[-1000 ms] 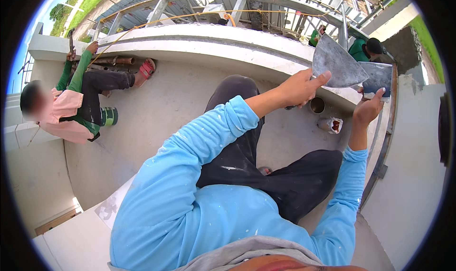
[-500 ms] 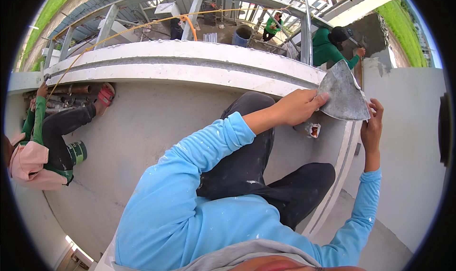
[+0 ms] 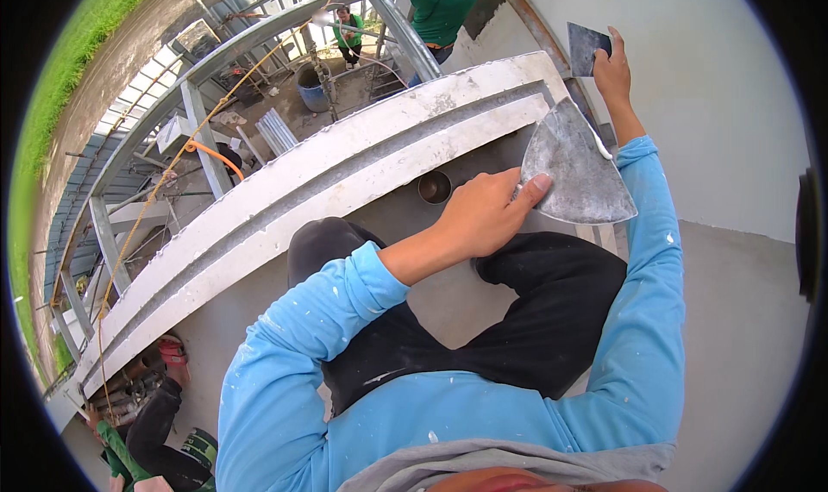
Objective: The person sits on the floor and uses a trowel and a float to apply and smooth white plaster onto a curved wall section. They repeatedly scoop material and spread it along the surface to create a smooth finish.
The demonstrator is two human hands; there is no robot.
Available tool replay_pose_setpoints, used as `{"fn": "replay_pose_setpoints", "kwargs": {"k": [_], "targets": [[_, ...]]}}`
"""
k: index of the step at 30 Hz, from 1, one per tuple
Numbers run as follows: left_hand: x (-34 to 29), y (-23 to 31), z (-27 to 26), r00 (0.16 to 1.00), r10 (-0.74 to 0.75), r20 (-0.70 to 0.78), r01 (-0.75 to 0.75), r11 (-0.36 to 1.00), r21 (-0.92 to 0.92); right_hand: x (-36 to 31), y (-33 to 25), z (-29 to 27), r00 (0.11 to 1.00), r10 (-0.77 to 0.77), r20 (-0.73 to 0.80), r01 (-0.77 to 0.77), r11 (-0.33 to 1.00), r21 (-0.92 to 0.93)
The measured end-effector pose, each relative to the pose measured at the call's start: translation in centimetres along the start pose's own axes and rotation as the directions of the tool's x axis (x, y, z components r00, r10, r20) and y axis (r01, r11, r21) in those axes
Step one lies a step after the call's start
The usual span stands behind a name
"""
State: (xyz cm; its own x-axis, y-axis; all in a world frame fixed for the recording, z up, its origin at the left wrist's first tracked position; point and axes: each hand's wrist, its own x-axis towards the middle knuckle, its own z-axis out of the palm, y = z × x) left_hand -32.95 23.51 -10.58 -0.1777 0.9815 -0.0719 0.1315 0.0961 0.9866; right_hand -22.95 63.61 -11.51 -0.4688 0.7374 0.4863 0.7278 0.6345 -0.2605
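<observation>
My left hand is closed round a wide grey putty knife, its thumb lying on the blade. A streak of white putty runs along the blade's far right edge. Stretched out farther ahead, my right hand grips a small dark rectangular scraper at its right end. That scraper is up by the pale plastered wall; whether it touches the surface I cannot tell. The grip of the putty knife is hidden in my left fist.
A white grooved ledge curves in front of my bent knees, with a metal railing beyond it. A brown round pipe opening sits below the ledge. Co-workers in green are at the top, beyond the railing and lower left.
The view has turned toward the right. My right hand has gone from beside the putty knife out to the wall, where its dark scraper now shows. My left hand still holds the putty knife.
</observation>
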Motion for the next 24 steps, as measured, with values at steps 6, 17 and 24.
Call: {"fn": "replay_pose_setpoints", "kwargs": {"k": [6, 17, 24], "targets": [[-1.3, -1.8, -2.0, 0.956, -0.27, 0.116, 0.24, 0.945, 0.222, -1.8, 8.6, 8.0, 0.907, 0.349, 0.234, -0.364, 0.931, 0.023], [-0.8, -4.1, -2.4, 0.91, -0.414, -0.014, 0.414, 0.91, 0.026, -0.2, 9.1, 14.3, 0.839, 0.479, 0.259, -0.448, 0.878, -0.172], [-0.8, -5.0, -3.1, 0.89, -0.456, 0.024, 0.456, 0.89, -0.01, -0.1, 6.4, 13.6, 0.868, 0.403, 0.29, -0.347, 0.91, -0.226]]}}
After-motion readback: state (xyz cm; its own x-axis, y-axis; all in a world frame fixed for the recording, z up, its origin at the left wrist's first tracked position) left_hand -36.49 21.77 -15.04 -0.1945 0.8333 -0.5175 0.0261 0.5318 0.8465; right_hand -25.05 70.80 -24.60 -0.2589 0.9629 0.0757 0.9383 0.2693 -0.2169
